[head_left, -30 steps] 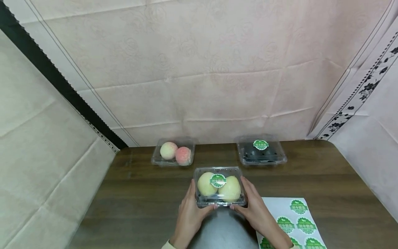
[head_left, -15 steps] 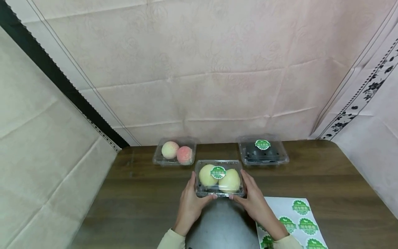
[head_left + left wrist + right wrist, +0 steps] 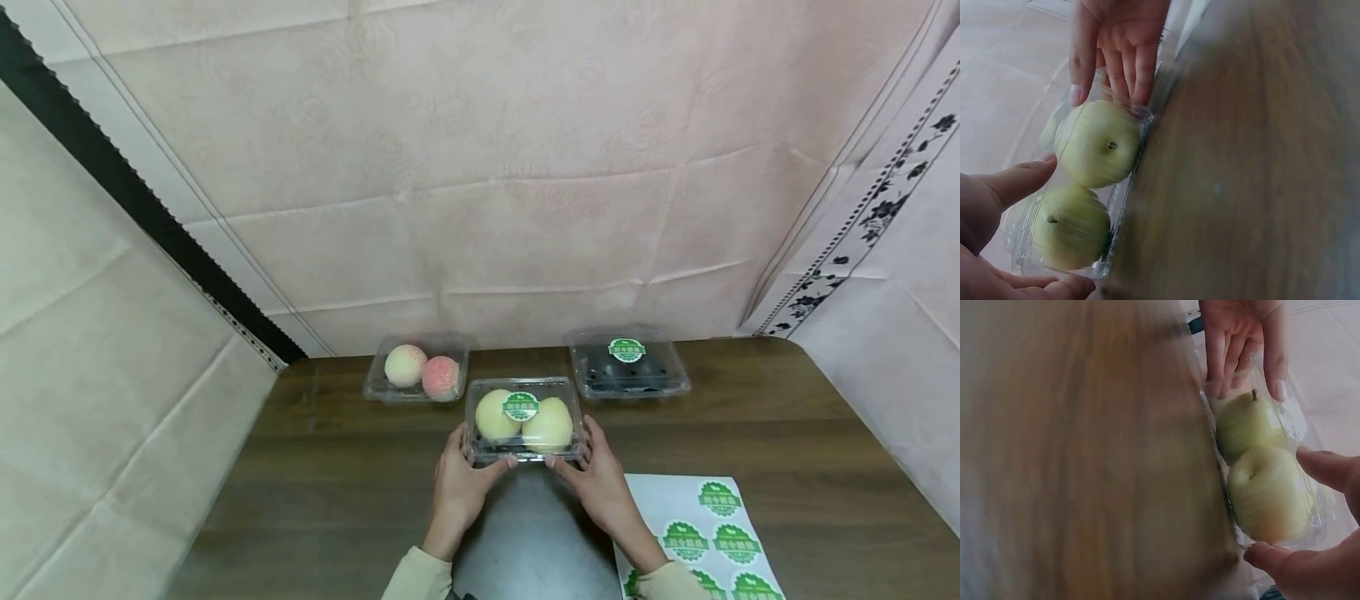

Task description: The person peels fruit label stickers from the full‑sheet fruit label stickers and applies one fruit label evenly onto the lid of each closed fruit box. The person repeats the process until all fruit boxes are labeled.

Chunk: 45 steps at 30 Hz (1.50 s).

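Two-handed hold on a clear lidded box [image 3: 558,390] of 2 pale green fruits [image 3: 498,415], mid-table towards the far edge.

The left hand [image 3: 459,493] and right hand [image 3: 603,492] grip its left and right sides, thumbs at the near edge; whether its base touches the table [image 3: 337,500] is hard to tell. The thin plastic looks light, smooth and flexible, so it would probably dent if squeezed; the fruits likely supply most weight and could roll. Low on the 2 short sides seems the safest hold, away from the lid's green label [image 3: 521,407]. Beyond, far left, sits a box of 2 pinkish fruits [image 3: 441,377]; far right, a labelled dark-based box [image 3: 626,383]; near right, a sticker sheet [image 3: 660,492].
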{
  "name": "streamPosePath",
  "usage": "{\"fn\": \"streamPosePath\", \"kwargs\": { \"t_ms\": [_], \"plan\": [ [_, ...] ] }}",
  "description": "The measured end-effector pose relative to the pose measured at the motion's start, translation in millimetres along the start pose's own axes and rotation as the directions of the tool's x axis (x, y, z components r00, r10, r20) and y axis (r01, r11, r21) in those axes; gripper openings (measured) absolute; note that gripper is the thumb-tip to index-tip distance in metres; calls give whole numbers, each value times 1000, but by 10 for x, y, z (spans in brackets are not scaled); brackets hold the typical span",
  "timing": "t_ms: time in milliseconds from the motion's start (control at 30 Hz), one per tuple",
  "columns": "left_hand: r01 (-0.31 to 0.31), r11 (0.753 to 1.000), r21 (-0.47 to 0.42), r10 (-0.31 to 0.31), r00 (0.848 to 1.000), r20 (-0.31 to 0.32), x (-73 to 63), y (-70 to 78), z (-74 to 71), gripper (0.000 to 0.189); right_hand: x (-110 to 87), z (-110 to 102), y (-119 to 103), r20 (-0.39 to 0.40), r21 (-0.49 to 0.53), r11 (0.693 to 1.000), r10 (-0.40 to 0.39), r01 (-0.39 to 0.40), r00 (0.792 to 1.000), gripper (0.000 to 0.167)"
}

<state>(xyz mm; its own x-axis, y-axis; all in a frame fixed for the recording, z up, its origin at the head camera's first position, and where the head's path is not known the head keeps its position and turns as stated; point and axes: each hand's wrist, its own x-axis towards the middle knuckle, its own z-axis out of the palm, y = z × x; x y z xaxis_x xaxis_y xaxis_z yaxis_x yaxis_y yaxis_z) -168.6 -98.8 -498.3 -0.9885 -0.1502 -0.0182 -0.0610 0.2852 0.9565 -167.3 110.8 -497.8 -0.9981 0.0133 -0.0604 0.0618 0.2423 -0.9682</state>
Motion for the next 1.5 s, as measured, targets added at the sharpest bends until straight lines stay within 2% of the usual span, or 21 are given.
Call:
{"fn": "streamPosePath", "kwargs": {
  "t_ms": [200, 400, 567, 700, 1133, 1333, 1500],
  "plan": [
    [6, 1000, -7, -7, 998, -62, 17, -39, 11, 84, 14, 80, 12, -3, 35, 999, 2, -2, 1000, 86],
    [11, 999, -37, -13, 998, -63, 65, -19, 104, 85, 22, 71, 2, -53, 64, 997, 34, -31, 998, 83],
    [45, 996, -78, -53, 993, -105, 96, 13, 146, 83, 59, 111, -17, -102, 50, 998, 33, -28, 994, 73],
    [60, 992, -113, -73, 991, -113, 124, 17, 173, 83, 77, 121, -33, -121, 57, 998, 47, -41, 992, 70],
    [17, 977, -215, -56, 982, -178, 258, -45, 288, 71, 221, 201, -54, -177, 139, 989, 72, -47, 982, 65],
    [3, 970, -241, -53, 978, -201, 329, -54, 326, 73, 306, 231, -57, -184, 168, 982, 112, -81, 977, 65],
    [-13, 957, -289, -53, 975, -217, 387, -56, 390, 74, 367, 251, -51, -197, 189, 979, 114, -77, 974, 67]
  ]
}}
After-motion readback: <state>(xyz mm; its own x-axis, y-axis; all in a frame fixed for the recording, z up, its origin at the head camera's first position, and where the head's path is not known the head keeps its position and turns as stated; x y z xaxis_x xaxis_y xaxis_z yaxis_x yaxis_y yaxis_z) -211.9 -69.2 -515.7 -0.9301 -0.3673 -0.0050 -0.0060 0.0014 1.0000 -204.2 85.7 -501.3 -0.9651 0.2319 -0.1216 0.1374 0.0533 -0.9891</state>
